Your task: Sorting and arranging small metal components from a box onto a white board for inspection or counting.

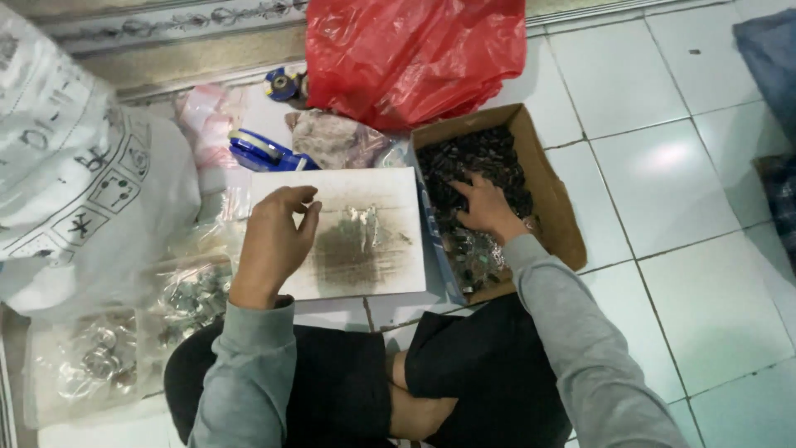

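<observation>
I sit on a tiled floor. My right hand [485, 207] reaches into a cardboard box [557, 217] full of small dark metal pieces [477, 162], fingers spread down among them. My left hand [275, 236] hovers over the left edge of a white board [396, 257] smudged dark in its middle, fingers loosely curled with nothing visible in them. A few small shiny pieces [363, 222] lie on the board's smudged part.
A red plastic bag [414, 54] lies behind the box. A blue tape dispenser [265, 152] is behind the board. A large white sack [75, 182] is at left, with clear bags of metal rings [99, 357] below it. Dark cloth [771, 58] is at far right.
</observation>
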